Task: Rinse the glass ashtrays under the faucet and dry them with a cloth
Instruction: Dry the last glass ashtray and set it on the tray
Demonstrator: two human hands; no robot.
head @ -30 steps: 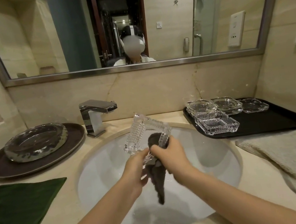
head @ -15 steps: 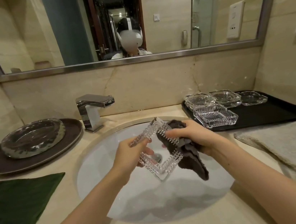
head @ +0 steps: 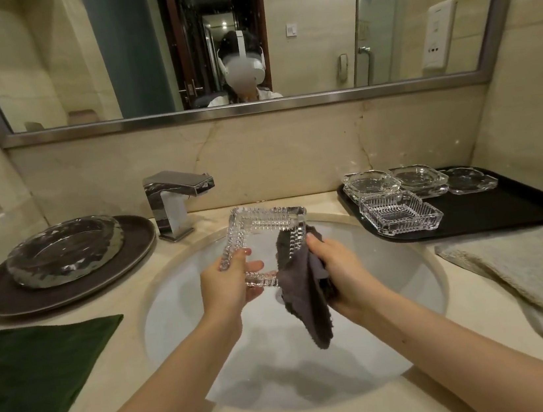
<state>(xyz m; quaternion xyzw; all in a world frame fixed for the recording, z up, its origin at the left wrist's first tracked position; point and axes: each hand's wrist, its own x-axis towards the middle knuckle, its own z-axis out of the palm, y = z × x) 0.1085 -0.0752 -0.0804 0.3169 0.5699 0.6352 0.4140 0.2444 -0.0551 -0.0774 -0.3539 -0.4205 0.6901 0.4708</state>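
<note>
The left hand [head: 230, 282] is curling its fingers [head: 242, 254] around the left edge of a square glass ashtray [head: 260, 238], holding it over the sink [head: 410, 277]. To its right, the right hand [head: 338, 266] is pinching a grey cloth [head: 303, 291] against the ashtray's right rim. Since half a second ago, the ashtray is sitting flatter and the cloth is hanging lower. The right fingertips are hiding behind the cloth.

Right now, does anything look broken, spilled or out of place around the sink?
Nothing stands out. The left hand holds the square glass ashtray over the basin while the right hand wipes it with the grey cloth. Four ashtrays sit on the black tray.
</note>
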